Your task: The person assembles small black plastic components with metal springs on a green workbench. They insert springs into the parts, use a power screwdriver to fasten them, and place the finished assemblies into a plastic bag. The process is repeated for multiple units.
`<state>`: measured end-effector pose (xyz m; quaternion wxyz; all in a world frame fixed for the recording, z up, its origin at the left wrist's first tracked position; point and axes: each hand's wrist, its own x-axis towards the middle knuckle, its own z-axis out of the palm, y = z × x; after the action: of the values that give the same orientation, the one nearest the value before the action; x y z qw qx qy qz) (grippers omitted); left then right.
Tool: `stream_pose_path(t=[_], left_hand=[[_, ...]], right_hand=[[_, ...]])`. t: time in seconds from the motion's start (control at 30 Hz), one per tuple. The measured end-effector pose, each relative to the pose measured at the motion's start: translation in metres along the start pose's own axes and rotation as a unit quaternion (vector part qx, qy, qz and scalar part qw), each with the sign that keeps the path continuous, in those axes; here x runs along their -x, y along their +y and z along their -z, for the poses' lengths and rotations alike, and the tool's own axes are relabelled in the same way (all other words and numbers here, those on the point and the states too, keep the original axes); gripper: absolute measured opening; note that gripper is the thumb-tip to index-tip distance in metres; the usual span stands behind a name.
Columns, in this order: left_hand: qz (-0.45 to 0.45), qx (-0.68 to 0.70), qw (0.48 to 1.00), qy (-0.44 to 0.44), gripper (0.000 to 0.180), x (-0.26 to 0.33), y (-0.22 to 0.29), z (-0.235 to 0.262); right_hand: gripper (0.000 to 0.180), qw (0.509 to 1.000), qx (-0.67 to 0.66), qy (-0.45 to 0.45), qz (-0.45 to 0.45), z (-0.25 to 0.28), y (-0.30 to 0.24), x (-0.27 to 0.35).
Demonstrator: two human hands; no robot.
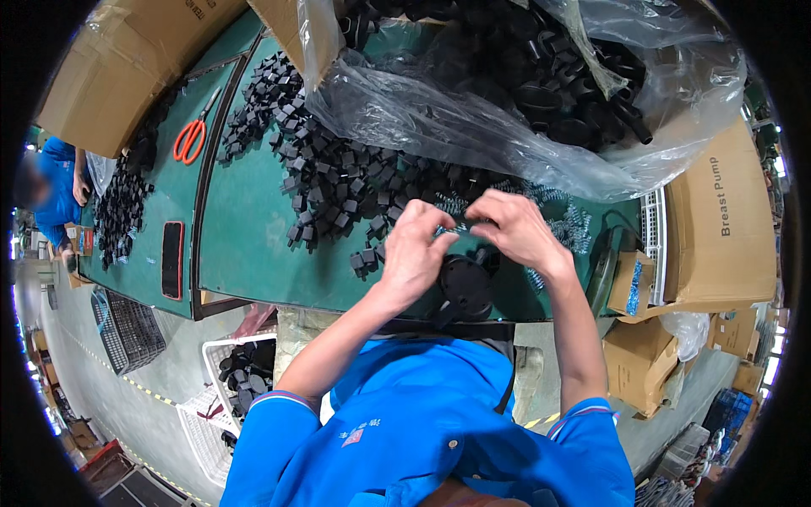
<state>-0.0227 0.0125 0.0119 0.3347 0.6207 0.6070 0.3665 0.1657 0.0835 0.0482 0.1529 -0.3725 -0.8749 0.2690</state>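
My left hand and my right hand meet above the green table, fingers pinched together over a round black plastic part that sits near the table's front edge. What the fingertips pinch is too small to make out. A heap of small black plastic pieces lies just beyond my left hand. Small metal springs are scattered to the right of my right hand.
A clear plastic bag of larger black parts fills the far side. Orange scissors and a phone lie at left. Cardboard boxes stand at right. A white basket sits on the floor. Another person works far left.
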Motion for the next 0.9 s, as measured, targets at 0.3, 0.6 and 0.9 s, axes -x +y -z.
stream_pose_path(t=[0.3, 0.6, 0.9], left_hand=[[0.190, 0.397, 0.894, -0.080, 0.025, 0.021, -0.008, 0.021], [-0.107, 0.115, 0.981, -0.117, 0.015, 0.000, 0.021, -0.014], [-0.163, -0.017, 0.972, -0.168, 0.020, -0.004, 0.022, -0.042]], right_hand=[[0.027, 0.988, 0.152, 0.024, -0.015, -0.067, 0.007, -0.083], [0.030, 0.818, -0.501, 0.237, -0.153, 0.000, 0.011, 0.046], [0.034, 0.803, -0.518, 0.284, -0.078, -0.030, -0.002, 0.117]])
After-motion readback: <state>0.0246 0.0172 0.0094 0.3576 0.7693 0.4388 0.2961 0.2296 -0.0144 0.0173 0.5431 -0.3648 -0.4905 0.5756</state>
